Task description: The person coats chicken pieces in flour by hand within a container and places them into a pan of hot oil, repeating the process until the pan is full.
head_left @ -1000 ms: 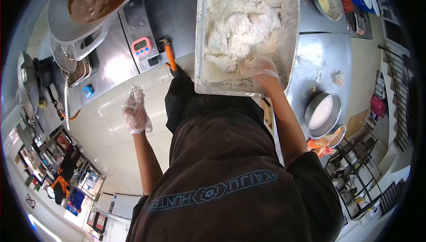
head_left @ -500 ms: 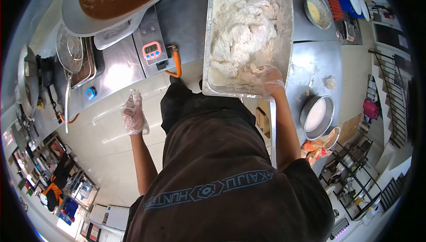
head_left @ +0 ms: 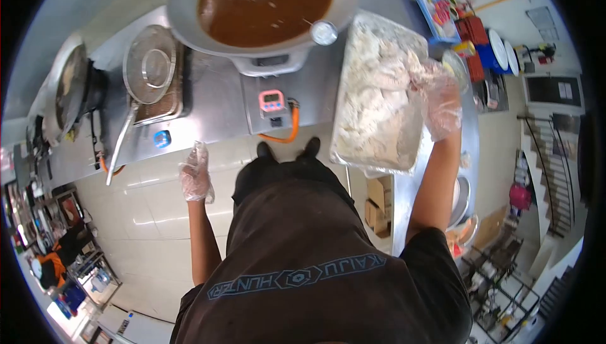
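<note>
Right side of the frame: we find the person's right hand (head_left: 442, 103) in a clear, crinkled plastic glove, over the right edge of a long rectangular metal tray (head_left: 371, 165). Its fingertips reach in among white, flour-coated lumpy pieces (head_left: 377, 104); whether they clasp one we cannot tell — the glove and flour hide it. The pieces lie inside the tray, right of centre in the upper half of the frame, heaped mostly toward its upper and left parts, with loose flour at lower right.

Left of centre, we see the left hand (head_left: 197, 175), also in a clear plastic glove, released, fingers pointing up the frame over the pale tiled floor (head_left: 148, 211), well apart from the tray.

At top centre we note a wide, round grey metal pan (head_left: 183, 28) of brown liquid (head_left: 265, 6), a round white-faced dial thermometer (head_left: 324, 33) at its lower right rim. Below the pan — a pink digital timer (head_left: 271, 101) beside a bright orange hose (head_left: 294, 124). Upper left, a round, long-handled wire-mesh strainer (head_left: 140, 69).
</note>
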Available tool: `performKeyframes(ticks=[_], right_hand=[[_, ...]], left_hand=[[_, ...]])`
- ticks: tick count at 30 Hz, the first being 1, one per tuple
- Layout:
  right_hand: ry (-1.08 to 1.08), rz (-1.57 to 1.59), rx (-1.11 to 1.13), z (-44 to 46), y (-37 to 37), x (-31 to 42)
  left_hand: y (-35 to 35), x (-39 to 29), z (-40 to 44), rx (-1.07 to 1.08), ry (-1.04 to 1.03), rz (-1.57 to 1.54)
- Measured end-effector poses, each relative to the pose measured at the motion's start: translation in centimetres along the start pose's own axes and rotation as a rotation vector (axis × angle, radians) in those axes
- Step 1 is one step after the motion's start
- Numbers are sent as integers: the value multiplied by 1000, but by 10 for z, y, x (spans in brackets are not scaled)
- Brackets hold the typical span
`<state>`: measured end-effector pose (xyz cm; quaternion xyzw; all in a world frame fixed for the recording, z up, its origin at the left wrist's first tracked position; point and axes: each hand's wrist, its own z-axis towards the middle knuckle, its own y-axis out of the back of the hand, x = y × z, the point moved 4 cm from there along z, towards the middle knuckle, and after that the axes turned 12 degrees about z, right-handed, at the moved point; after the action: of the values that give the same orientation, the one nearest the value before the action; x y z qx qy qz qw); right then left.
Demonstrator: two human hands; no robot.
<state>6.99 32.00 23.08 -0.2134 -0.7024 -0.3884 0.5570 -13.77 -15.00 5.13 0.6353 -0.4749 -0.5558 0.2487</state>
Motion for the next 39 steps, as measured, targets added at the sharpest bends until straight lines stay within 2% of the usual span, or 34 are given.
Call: performKeyframes(ticks=[2,4,6,7,9,10,11,13,14,16,17,21,24,25,26,28,29,30,31,32,33,34,35,36,37,39], right_hand=[[150,-126,99,30,-42,42],[548,-632,165,65,-101,83],[337,-410,301,94,-158,90],[476,-600,417,111,-185,89],[373,-775,483,154,-233,70],[138,-749,434,173,-251,58],[282,-960,500,181,-267,58],[575,-1383,630,195,-291,54],[545,-1262,620,206,-295,53],[486,-1020,600,236,-300,48],[366,-1045,451,258,-302,44],[744,-984,151,235,-235,63],[974,-954,-57,202,-141,57],[699,-1106,-18,191,-97,29],[420,-1245,22,169,-52,-1],[432,-1038,17,90,-1,-55],[391,-961,-50,67,16,-114],[301,-1089,132,48,37,-199],[108,-1197,334,24,45,-254],[42,-1190,474,-12,44,-267],[-136,-1128,526,-28,54,-318],[-207,-1099,557,-40,58,-342],[-278,-1071,586,-52,62,-367],[-243,-1084,595,-59,52,-363],[-210,-1098,605,-66,42,-354],[-229,-990,531,-65,26,-313]], left_hand=[[15,11,3,30,51,23],[29,22,6,38,41,46],[21,57,15,-62,-164,103],[24,65,17,-5,-170,187],[24,83,19,-60,-165,120],[26,88,22,-86,-163,87],[41,73,15,-22,-5,-20],[41,81,15,25,64,-157],[39,86,12,50,102,-228],[27,104,16,-51,59,-289],[28,102,15,-64,50,-262],[36,96,1,-23,171,-141],[-9,174,5,-56,177,-226],[-16,167,-10,-135,204,-417],[-29,174,-30,-105,251,-359],[-51,182,-46,-84,320,-264],[-59,172,-61,-27,438,-163],[-74,176,-71,14,452,-120],[-93,190,-81,50,461,-75],[-111,203,-92,85,468,-26],[-127,210,-101,103,415,-24],[-136,202,-113,111,397,-6],[-144,195,-121,137,387,8],[-151,189,-126,163,374,22],[-161,192,-130,187,386,72],[-185,211,-139,242,413,-39]])
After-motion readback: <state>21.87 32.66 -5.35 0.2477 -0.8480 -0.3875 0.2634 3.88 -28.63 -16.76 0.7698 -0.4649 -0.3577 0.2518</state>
